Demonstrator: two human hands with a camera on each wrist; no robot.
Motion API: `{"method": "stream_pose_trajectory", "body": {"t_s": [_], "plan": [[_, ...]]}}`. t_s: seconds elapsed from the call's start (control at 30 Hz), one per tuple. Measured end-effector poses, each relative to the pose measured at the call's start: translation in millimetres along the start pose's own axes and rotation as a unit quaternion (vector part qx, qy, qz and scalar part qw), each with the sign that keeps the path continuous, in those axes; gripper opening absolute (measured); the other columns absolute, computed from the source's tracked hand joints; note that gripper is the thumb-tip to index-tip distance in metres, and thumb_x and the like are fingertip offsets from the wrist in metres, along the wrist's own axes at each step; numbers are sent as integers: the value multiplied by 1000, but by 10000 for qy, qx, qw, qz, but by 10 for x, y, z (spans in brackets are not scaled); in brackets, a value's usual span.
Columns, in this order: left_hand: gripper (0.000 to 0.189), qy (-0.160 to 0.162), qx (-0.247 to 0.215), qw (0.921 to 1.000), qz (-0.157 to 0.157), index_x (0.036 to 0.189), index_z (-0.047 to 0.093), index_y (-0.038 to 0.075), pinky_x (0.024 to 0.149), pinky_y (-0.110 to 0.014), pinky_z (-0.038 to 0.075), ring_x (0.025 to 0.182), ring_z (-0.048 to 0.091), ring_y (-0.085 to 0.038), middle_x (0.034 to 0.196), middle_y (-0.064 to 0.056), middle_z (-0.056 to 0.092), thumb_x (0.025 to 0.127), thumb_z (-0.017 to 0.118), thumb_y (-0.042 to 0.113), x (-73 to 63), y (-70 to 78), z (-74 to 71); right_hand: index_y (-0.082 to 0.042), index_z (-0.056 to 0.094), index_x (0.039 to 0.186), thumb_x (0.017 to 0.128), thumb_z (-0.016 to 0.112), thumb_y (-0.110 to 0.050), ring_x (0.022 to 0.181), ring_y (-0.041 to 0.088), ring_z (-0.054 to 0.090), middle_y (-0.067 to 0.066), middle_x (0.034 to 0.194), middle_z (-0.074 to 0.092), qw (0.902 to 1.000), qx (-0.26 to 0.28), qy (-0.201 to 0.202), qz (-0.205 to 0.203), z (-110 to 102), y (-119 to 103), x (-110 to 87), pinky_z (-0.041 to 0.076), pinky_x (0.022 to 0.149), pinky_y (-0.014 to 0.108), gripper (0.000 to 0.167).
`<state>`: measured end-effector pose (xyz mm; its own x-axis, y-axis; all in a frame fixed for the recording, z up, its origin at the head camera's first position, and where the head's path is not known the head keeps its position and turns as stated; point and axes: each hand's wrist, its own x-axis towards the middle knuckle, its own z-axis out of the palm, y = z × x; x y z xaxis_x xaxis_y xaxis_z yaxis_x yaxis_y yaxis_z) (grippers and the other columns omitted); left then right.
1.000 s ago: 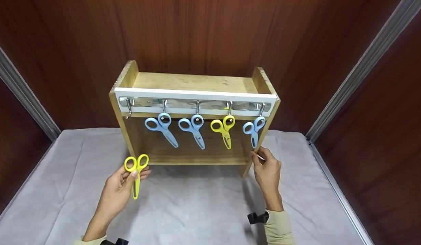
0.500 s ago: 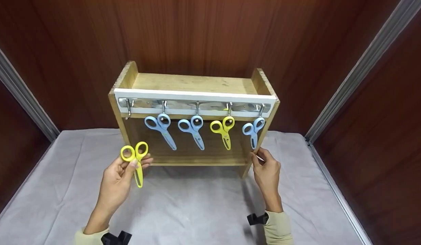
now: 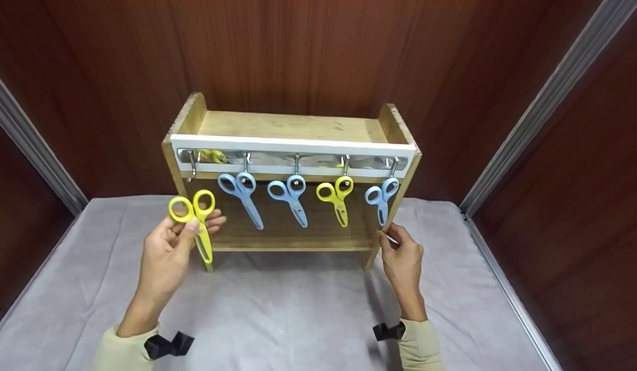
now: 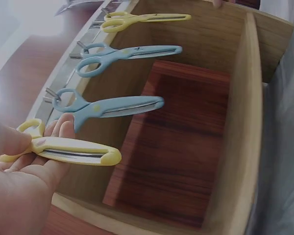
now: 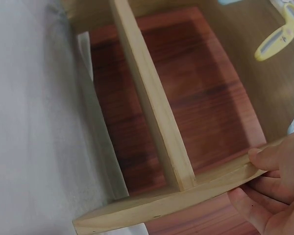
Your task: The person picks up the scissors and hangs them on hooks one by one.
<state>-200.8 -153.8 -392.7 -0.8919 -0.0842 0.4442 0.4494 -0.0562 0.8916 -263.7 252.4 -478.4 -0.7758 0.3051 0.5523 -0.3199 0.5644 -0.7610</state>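
My left hand [image 3: 166, 255] pinches yellow scissors [image 3: 203, 242] at the pivot between thumb and fingers, handle loops up and blades down. They are in front of the left end of a wooden shelf [image 3: 292, 126], below a bare leftmost hook [image 3: 193, 167]. Along the hook rail hang blue scissors [image 3: 251, 206], a second blue pair [image 3: 298, 206], yellow scissors [image 3: 341, 206] and a smaller blue pair [image 3: 383, 208], each by one loop. My right hand [image 3: 405, 260] grips the edge of the shelf's right side panel [image 5: 225, 181], thumb on one face and fingers on the other.
A white board [image 3: 292, 142] carries the metal hook rail across the shelf's front. Grey cloth [image 3: 287, 309] covers the table under it. Dark reddish wood panels [image 3: 298, 51] stand behind and at both sides, with metal rails [image 3: 535, 103] at the corners.
My left hand has raised the yellow scissors up and slightly left, closer to the leftmost hook. Their reflection now shows in the metal rail. My right hand stays on the side panel.
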Motion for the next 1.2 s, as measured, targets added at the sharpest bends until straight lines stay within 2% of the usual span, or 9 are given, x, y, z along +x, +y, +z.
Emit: {"method": "stream_pose_trajectory", "body": {"t_s": [0.17,0.3,0.4,0.7,0.97,1.2], "plan": [[29,63,-407,9989,221,132,56,-13,98,-34,61,107,79,-19,120,-15,79,109,51,3,90,74,-22,2,76,111,94,76,-4,98,35,80,23,107,80,10000,9,-17,16,8,-2,9,66,85,40,18],[28,-42,-1119,9935,207,131,53,-15,99,-35,61,107,79,-23,118,-15,79,109,50,1,147,90,-52,1,76,113,95,77,-7,97,34,80,22,108,80,10000,12,-83,52,1,-10,15,66,85,39,20],[27,-113,-1401,9899,180,131,51,-14,99,-35,61,108,79,-24,117,-16,78,109,49,1,191,78,-69,1,76,112,94,78,-6,98,33,80,22,108,80,10000,-1,-69,58,-10,-12,21,66,85,39,19],[26,-158,-1603,9869,-16,132,52,-10,99,-34,61,108,79,-24,117,-14,79,109,50,3,261,21,-98,1,76,112,94,77,-6,98,33,80,22,107,80,10000,-11,-11,38,-11,-5,25,65,85,39,19],[32,-112,-1693,9851,-276,135,49,-12,101,-34,61,111,78,-24,122,-20,76,110,51,8,280,-1,-108,1,76,112,94,77,-5,100,33,80,22,107,80,10000,-2,28,30,-2,-3,-1,65,86,39,19],[37,-185,-1884,9807,-484,140,44,-13,105,-35,59,118,76,-25,125,-15,76,110,50,8,286,-82,-147,1,76,112,95,77,-6,97,33,80,21,107,81,10000,-39,7,64,1,-7,-18,65,85,39,19]]}}
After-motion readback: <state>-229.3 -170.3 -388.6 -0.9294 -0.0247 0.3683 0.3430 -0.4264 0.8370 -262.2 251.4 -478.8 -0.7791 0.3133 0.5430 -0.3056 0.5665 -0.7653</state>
